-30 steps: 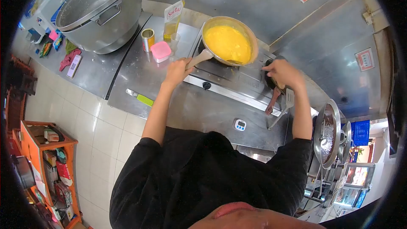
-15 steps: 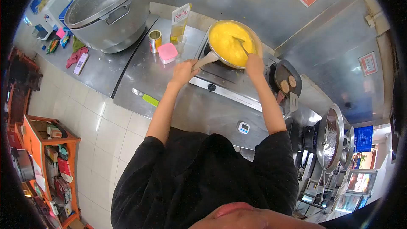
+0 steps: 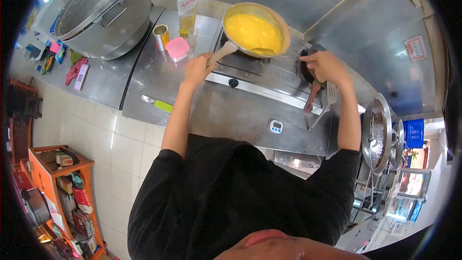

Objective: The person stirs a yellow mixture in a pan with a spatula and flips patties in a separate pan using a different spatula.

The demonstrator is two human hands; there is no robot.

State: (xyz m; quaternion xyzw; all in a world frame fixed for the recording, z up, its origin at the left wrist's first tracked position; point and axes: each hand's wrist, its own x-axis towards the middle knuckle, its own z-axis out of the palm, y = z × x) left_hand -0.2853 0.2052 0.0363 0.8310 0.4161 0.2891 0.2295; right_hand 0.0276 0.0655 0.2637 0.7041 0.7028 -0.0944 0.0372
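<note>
A frying pan (image 3: 285, 24) with yellow egg-like mixture (image 3: 251, 29) sits on the stove's left side. Its pale handle (image 3: 222, 54) is wrapped by the fingers of my left hand (image 3: 197, 69). A dark-looking utensil (image 3: 262, 51) lies in the mixture along the near rim. My right hand (image 3: 331, 68) is to the right of that pan, over a smaller dark pan (image 3: 307, 73), with its index finger stretched out to the left and nothing visible in it. The hand mostly covers the smaller pan, whose brown handle (image 3: 313, 97) points toward me. A slotted turner (image 3: 331, 94) lies beside this handle.
Left of the stove are an oil pouch (image 3: 187, 13), an open can (image 3: 161, 37), a pink-lidded container (image 3: 177, 49) and a large metal pot (image 3: 108, 33). A green-handled tool (image 3: 162, 105) and a timer (image 3: 275, 126) lie on the near counter. A wok-like pan (image 3: 378, 135) stands at right.
My right hand has let go of the utensil in the yellow mixture and moved right, over the smaller pan. My left hand stays on the pan handle. The view has shifted.
</note>
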